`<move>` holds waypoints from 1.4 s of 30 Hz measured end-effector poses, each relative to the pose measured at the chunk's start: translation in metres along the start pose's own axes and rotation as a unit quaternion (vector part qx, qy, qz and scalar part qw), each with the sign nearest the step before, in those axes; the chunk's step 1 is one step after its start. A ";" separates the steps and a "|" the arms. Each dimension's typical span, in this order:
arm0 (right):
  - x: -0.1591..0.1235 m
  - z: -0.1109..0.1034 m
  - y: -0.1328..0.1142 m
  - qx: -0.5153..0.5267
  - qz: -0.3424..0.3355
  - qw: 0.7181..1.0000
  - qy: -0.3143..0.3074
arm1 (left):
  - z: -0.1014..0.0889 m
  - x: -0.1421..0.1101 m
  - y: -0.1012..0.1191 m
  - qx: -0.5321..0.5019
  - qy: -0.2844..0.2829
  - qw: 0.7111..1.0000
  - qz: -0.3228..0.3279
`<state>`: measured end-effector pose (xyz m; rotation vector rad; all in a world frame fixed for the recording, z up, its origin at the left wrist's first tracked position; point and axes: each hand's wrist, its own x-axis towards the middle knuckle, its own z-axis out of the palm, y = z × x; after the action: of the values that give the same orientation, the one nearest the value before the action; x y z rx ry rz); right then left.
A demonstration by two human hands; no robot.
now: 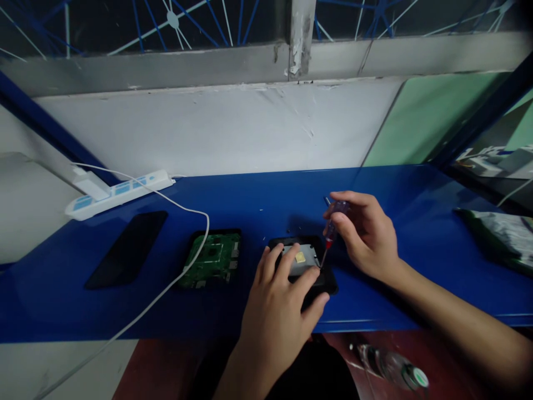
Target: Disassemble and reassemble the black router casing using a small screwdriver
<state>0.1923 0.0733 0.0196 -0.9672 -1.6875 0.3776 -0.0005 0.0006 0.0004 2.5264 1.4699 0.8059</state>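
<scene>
A small black device (310, 244) with its cover off and a grey plate inside lies on the blue table (258, 200). My left hand (278, 311) rests on it, fingers spread flat, pressing it down. My right hand (366, 233) pinches a small screwdriver (330, 233) with a red shaft, held nearly upright. Its tip meets the device's right edge.
A second black case holding a green circuit board (214, 258) lies to the left, crossed by a white cable (175, 289). Further left are a flat black cover (129, 247) and a white power strip (119, 191). A plastic bag (499, 233) sits at far right, a bottle (391, 364) below the table.
</scene>
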 end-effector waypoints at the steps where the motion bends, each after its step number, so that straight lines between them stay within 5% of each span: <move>1: 0.000 0.000 0.000 -0.002 -0.001 1.000 0.001 | 0.000 0.000 0.000 0.001 0.001 1.000 0.000; 23: -0.003 -0.001 -0.002 0.050 -0.044 0.997 -0.044 | 0.002 -0.001 -0.005 -0.032 0.031 0.997 -0.060; 32: -0.003 -0.004 -0.009 0.104 -0.057 0.990 -0.072 | 0.001 -0.001 -0.010 -0.050 -0.007 0.994 -0.097; 42: -0.003 -0.002 -0.007 0.043 -0.082 0.995 -0.029 | 0.003 -0.001 -0.011 -0.045 -0.009 0.994 -0.101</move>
<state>0.1917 0.0661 0.0229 -0.7547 -1.7740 0.3693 -0.0077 0.0057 -0.0064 2.2686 1.6134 0.7958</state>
